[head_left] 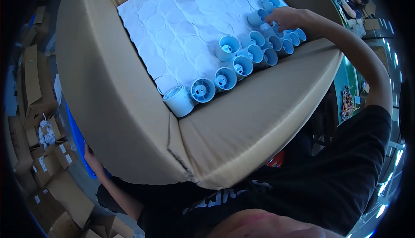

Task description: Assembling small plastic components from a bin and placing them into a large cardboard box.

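Observation:
Inside a large cardboard box (242,138) stand several pale blue plastic cups (201,90), with a hub visible in the bottom of some. They line the near wall and the right part of the box. My right hand (288,18) reaches over the right side with its fingers curled at the rim of one plastic cup (257,17); its fingertips partly overlap the cup. Low at the left, outside the box, my left hand (92,160) is beside a blue plastic edge (82,140). The box wall and the angle hide most of its fingers.
A white padded sheet (173,34) with round impressions covers the box's middle and left. Cardboard cartons (47,164) crowd the floor at left. On the right, a green table (346,93) carries a pile of small colourful parts (347,103). Another person (352,2) works at the far right.

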The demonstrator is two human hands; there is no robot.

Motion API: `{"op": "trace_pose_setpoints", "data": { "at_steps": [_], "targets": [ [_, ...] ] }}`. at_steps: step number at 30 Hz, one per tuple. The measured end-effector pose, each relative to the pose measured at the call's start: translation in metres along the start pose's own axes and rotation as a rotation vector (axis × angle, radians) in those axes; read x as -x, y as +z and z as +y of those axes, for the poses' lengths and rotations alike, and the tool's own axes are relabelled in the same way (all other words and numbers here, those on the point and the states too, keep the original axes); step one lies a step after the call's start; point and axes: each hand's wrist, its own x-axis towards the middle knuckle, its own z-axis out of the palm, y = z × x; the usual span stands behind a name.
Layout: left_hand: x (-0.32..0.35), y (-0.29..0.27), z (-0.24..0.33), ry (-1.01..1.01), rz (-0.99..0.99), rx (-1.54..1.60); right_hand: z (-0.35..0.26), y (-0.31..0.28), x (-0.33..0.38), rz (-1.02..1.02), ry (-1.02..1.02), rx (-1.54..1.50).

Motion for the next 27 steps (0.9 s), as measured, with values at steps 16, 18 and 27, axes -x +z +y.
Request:
{"op": "trace_pose_setpoints", "data": {
  "at_steps": [16, 18, 27],
  "targets": [
    [0.014, 0.006, 0.038, -0.097, -0.006, -0.060, -0.003, -0.017, -0.018, 0.539, -0.008, 0.000],
    [0.026, 0.009, 0.036, -0.080, 0.005, -0.119, 0.001, -0.019, -0.017, 0.428, -0.097, -0.069],
    [0.043, -0.010, 0.000, 0.094, 0.150, -0.202, 0.085, -0.007, -0.047, 0.469, -0.184, 0.289]
  ]
}}
